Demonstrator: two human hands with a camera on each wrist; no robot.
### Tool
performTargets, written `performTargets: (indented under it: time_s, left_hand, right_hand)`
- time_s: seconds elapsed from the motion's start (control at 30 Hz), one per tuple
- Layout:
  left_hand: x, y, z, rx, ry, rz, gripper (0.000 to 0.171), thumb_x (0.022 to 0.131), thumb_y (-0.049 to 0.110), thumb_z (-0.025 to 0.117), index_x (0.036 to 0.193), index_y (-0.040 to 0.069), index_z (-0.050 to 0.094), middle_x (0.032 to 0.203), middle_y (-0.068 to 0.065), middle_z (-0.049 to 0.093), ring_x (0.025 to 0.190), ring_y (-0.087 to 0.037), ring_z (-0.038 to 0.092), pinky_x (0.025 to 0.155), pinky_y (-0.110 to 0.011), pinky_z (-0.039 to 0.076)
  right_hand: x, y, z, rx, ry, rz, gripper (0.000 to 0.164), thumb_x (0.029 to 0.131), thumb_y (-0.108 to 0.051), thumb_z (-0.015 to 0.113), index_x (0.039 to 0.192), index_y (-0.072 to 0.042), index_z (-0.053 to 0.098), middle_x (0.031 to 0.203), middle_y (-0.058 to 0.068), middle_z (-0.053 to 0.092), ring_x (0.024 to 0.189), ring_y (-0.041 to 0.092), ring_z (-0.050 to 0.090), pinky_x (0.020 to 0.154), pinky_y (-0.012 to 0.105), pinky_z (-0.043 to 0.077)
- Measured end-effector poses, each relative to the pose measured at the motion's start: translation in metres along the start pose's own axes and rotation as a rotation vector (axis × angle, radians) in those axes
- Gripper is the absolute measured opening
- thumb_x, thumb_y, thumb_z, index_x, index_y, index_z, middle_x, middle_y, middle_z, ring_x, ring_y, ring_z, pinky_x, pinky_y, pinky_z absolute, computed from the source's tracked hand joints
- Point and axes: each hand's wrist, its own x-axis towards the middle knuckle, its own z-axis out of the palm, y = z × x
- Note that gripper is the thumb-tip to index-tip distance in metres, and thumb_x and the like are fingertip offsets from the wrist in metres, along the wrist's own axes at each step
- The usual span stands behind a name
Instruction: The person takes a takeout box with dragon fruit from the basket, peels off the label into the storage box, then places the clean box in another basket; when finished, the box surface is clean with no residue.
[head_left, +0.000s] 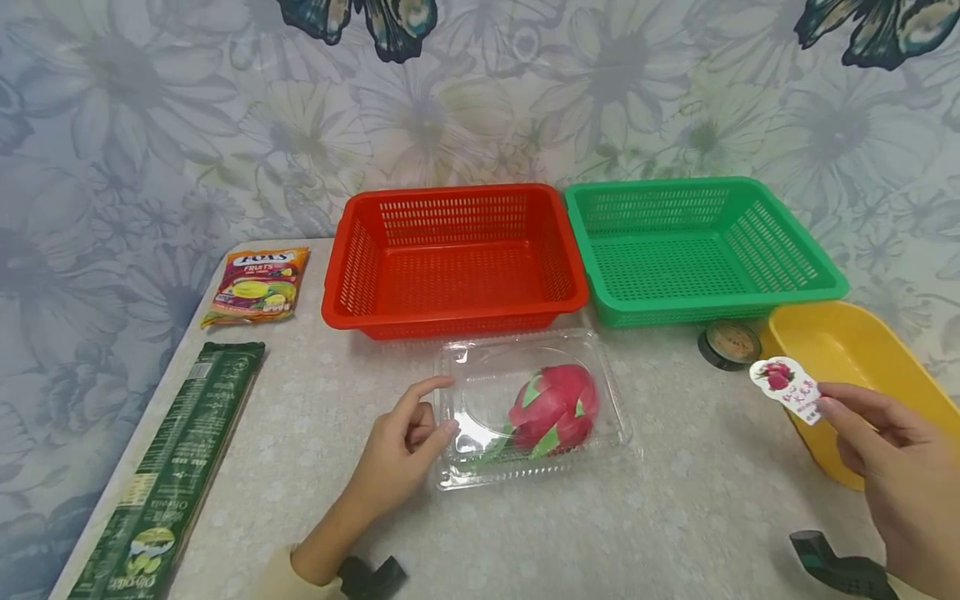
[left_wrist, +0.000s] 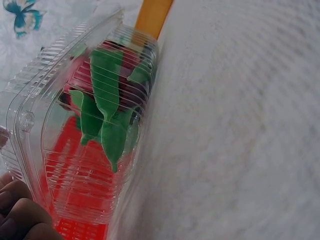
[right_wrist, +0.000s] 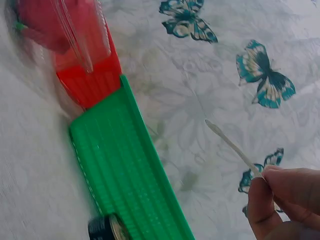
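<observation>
A clear plastic clamshell box (head_left: 480,392), its lid down, holds a pink dragon fruit (head_left: 553,408) with green scales on its right side. My left hand (head_left: 401,446) is at the box's left edge, index finger and thumb extended toward the rim and the other fingers bent. Between thumb and index finger, my right hand (head_left: 885,450) pinches a small white label (head_left: 787,387) printed with a dragon fruit picture. In the right wrist view the label (right_wrist: 232,147) appears edge-on. It hangs over the rim of the yellow basin (head_left: 832,342).
Behind the box stand a red basket (head_left: 450,321) and a green basket (head_left: 720,307). A small round black-sided tin (head_left: 729,344) sits beside the yellow basin. On the left lie an orange candy bag (head_left: 258,287) and a long green packet (head_left: 176,467).
</observation>
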Motion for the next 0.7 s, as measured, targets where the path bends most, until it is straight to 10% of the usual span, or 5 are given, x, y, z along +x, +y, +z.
performTargets:
  time_s: [0.27, 0.5, 0.7]
  left_hand:
    - [0.000, 0.000, 0.000, 0.005, -0.001, -0.009, 0.048, 0.095, 0.013, 0.073, 0.139, 0.017, 0.056, 0.068, 0.007, 0.036, 0.058, -0.004, 0.034, 0.049, -0.023, 0.033]
    - [0.000, -0.001, 0.000, 0.003, -0.003, -0.001, 0.047, 0.095, 0.012, 0.073, 0.139, 0.015, 0.056, 0.068, 0.006, 0.036, 0.058, -0.005, 0.034, 0.049, -0.023, 0.033]
    - [0.000, -0.002, 0.000, -0.003, 0.001, 0.020, 0.050, 0.094, 0.011, 0.074, 0.140, 0.019, 0.055, 0.067, 0.005, 0.036, 0.058, -0.005, 0.034, 0.049, -0.023, 0.033]
  right_hand:
    - [0.018, 0.007, -0.018, -0.022, 0.198, -0.033, 0.017, 0.097, -0.008, 0.069, 0.108, -0.017, 0.078, 0.081, -0.009, 0.063, 0.050, 0.016, 0.027, 0.050, 0.032, 0.015]
    - [0.037, 0.012, -0.028, -0.372, 0.406, 0.162, 0.020, 0.100, -0.022, 0.068, 0.114, -0.035, 0.074, 0.093, -0.027, 0.057, 0.073, 0.004, 0.041, 0.058, 0.011, 0.032]
    - [0.051, 0.017, -0.038, -0.525, 0.332, 0.290, 0.020, 0.101, -0.030, 0.064, 0.107, -0.049, 0.066, 0.091, -0.031, 0.046, 0.089, 0.001, 0.037, 0.067, 0.011, 0.035]
